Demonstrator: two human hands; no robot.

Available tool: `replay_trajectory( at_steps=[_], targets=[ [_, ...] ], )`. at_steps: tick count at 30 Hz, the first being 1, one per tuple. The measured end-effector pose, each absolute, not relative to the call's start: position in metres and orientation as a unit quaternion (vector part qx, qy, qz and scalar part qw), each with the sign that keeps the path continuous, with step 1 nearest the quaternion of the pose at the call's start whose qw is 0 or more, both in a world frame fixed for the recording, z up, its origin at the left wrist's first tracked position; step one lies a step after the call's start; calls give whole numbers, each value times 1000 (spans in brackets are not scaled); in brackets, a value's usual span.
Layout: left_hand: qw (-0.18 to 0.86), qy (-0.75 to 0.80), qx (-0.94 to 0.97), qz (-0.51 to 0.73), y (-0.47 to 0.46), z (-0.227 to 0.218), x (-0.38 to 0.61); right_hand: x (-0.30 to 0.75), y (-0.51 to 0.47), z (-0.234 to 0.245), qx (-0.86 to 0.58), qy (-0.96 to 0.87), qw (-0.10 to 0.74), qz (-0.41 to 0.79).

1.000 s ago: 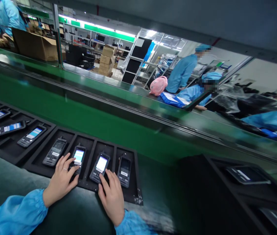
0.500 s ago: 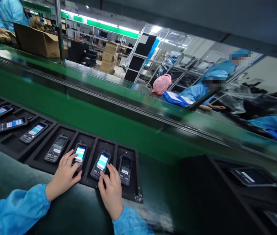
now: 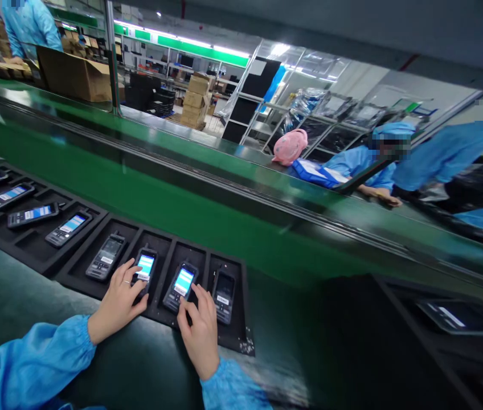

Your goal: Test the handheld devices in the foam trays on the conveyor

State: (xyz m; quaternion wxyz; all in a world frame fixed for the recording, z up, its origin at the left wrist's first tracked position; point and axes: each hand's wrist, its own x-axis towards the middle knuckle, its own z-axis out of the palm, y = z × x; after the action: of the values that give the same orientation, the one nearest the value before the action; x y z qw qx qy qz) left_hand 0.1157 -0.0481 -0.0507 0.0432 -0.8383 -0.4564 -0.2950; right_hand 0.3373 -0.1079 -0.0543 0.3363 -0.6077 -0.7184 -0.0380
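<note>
A black foam tray (image 3: 156, 314) with long compartments lies on the green bench before me. My left hand (image 3: 122, 297) rests over a lit handheld phone (image 3: 146, 263), fingers spread across its lower screen and keys. Beside it, my right hand (image 3: 201, 324) touches the lower right side of another lit handheld phone (image 3: 184, 279), fingers slightly bent and apart. Both phones lie in their compartments, screens up. To the left is a phone with a dark screen (image 3: 107, 256), and at the right end sits another dark phone (image 3: 225, 296), partly behind my right fingers.
A second foam tray (image 3: 36, 253) with several lit phones adjoins on the left. At the right, a tall black foam stack (image 3: 352, 336) holds a flat device (image 3: 459, 316). A metal rail (image 3: 224, 185) crosses behind the trays. Co-workers in blue sit and stand beyond it.
The view has shifted slightly, moving the trays a little rightward. Both hands stay at the same two phones, with small finger movements. A co-worker at the far right has moved.
</note>
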Motion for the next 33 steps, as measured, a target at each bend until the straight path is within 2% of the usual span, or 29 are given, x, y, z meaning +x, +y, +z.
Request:
replay_trajectory(
  at_steps=[12,23,33],
  targets=[
    [20,-476,-830,-289,-32,-42,113,341,-99,-55,-645,-691,327,0],
    [20,-494,-833,-250,-12,-44,117,338,-85,-50,-688,-672,274,23],
    [29,-486,-846,-218,-13,-42,116,344,-92,-55,-663,-667,336,55]
  ],
)
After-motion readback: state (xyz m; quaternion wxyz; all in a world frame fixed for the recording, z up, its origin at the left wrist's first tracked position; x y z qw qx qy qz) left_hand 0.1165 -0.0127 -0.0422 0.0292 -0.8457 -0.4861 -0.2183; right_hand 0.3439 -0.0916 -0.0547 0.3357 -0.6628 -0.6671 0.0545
